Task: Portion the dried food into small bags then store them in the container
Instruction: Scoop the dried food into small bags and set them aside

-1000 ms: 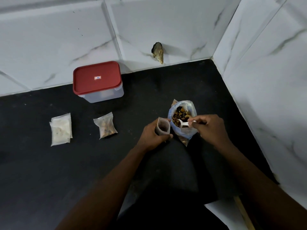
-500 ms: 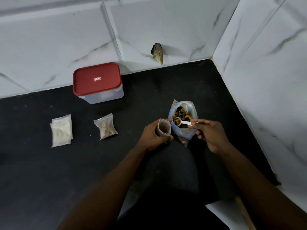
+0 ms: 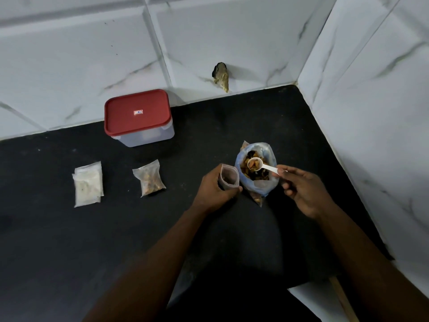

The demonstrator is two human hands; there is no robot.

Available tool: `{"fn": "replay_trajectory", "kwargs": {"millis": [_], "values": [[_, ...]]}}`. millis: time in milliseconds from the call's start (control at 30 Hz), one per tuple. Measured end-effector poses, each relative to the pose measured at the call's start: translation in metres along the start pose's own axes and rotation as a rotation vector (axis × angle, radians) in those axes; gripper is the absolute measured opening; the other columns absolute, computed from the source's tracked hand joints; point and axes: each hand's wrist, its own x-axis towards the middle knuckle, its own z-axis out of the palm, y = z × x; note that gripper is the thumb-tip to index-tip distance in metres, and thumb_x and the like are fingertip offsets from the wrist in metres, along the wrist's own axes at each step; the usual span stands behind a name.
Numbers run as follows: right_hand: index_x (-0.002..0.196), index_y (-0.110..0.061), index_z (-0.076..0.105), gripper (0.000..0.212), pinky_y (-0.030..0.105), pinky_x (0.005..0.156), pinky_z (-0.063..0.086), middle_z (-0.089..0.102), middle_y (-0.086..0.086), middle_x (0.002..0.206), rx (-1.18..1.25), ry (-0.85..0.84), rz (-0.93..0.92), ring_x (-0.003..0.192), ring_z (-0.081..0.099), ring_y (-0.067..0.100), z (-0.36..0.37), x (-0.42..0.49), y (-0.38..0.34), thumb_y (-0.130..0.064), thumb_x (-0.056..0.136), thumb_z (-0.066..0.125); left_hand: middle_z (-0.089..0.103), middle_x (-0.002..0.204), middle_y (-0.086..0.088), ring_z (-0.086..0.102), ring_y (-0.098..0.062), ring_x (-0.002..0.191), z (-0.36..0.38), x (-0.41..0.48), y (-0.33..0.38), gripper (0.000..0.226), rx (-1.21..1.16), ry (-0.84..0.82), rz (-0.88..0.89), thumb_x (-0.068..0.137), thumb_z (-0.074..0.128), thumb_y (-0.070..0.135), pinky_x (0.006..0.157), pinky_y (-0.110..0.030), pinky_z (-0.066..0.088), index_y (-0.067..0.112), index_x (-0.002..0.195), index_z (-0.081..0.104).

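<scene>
- A black counter runs into a corner of white, grey-veined wall tile, dim under the light.
- The big bag of dried food stands open at about one o'clock from the person.
- The right hand pinches the handle end of a white scoop, whose loaded bowl hangs over that bag's mouth.
- The left hand is wrapped round a small bag, held upright and open against the big bag's nine o'clock side.
- The small bag looks like thin, limp, slick film. I'd say it weighs almost nothing and folds shut unless it is gripped at the sides just under the rim.
- The food looks light, hard and loose, so it is likely to roll off so shallow a scoop.
- A filled bag lies at nine o'clock from the left hand, with pale packets farther out the same way.
- The container sits at eleven o'clock against the wall, its red lid on.
- Hard to make out:
  - how full the held bag is, since its inside is dark
  - what the container holds
  - whether the pale packets are empty bags
  - what the brown lump on the wall at twelve o'clock is
</scene>
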Motion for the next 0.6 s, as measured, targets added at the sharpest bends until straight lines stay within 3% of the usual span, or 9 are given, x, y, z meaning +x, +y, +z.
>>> {"fn": "replay_trajectory", "kwargs": {"millis": [133, 300, 400, 600], "values": [[0.111, -0.012, 0.073, 0.018, 0.016, 0.049, 0.044, 0.077, 0.006, 0.094, 0.009, -0.066, -0.028, 0.06, 0.052, 0.006, 0.001, -0.008, -0.008, -0.01, 0.095, 0.065, 0.068, 0.107, 0.012, 0.065, 0.006, 0.1, 0.002, 0.001, 0.004, 0.044, 0.003, 0.001, 0.016, 0.079, 0.087, 0.016, 0.082, -0.01, 0.053, 0.036, 0.108, 0.06], [0.113, -0.012, 0.073, 0.02, 0.017, 0.051, 0.044, 0.078, 0.005, 0.096, 0.0, -0.172, -0.082, 0.06, 0.054, 0.006, 0.011, -0.02, -0.01, -0.011, 0.095, 0.065, 0.071, 0.109, 0.009, 0.067, -0.002, 0.101, 0.005, 0.001, 0.001, 0.042, -0.002, 0.003, 0.033, 0.077, 0.088, 0.021, 0.087, -0.025, 0.058, 0.025, 0.112, 0.065], [0.115, -0.013, 0.073, 0.023, 0.019, 0.054, 0.046, 0.077, 0.01, 0.099, -0.079, -0.203, -0.118, 0.062, 0.056, 0.008, 0.016, -0.024, -0.006, -0.011, 0.094, 0.067, 0.07, 0.112, 0.009, 0.066, -0.001, 0.104, 0.004, 0.002, 0.001, 0.044, -0.01, -0.018, 0.03, 0.078, 0.087, 0.02, 0.09, -0.026, 0.056, 0.025, 0.115, 0.064], [0.112, -0.013, 0.075, 0.025, 0.021, 0.054, 0.05, 0.073, 0.02, 0.084, -0.274, -0.171, -0.252, 0.061, 0.058, 0.015, 0.022, -0.028, 0.002, -0.012, 0.087, 0.076, 0.071, 0.111, 0.008, 0.068, -0.003, 0.104, 0.001, 0.002, 0.0, 0.041, -0.015, -0.023, 0.056, 0.08, 0.086, 0.016, 0.089, -0.023, 0.057, 0.027, 0.113, 0.065]]}}
